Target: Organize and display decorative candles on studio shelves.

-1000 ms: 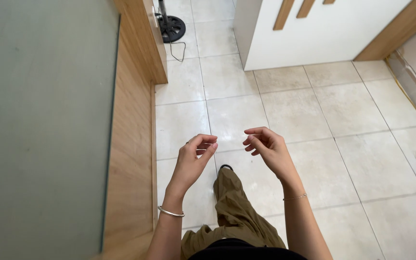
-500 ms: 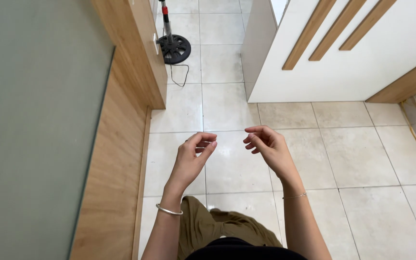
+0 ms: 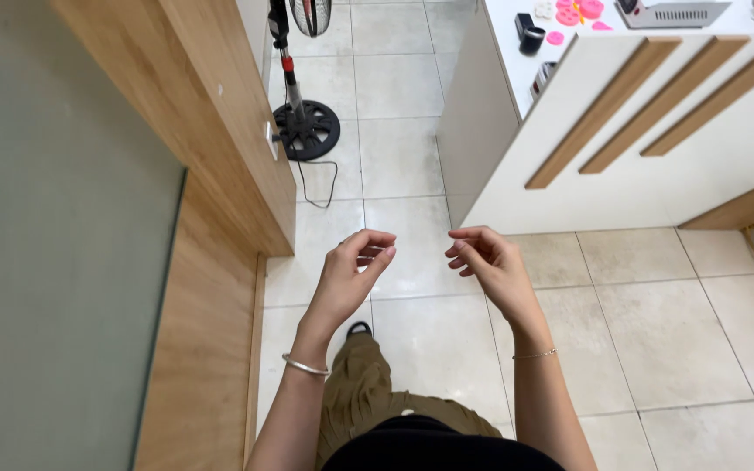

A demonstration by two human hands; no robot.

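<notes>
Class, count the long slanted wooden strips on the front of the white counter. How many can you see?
3. All lie side by side on the white counter front: the left strip, the middle strip, and the right strip, whose top runs out of the picture. More may lie beyond the frame.

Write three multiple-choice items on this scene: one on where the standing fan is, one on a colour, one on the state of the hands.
1. Where is the fan base?
A. On the tiled floor beside the wooden panel
B. On top of the white counter
C. Under the person's foot

2. What colour are the small round things on the white counter?
A. Green
B. Pink
C. Black

3. How are the left hand and right hand held?
A. Flat on the floor
B. Clasped together
C. Raised apart, fingers curled

Answers: 1 A, the round black base sits on tiles by the wooden panel. 2 B, they show bright pink. 3 C, a gap of floor shows between the hands, and nothing can be made out in either.
</notes>
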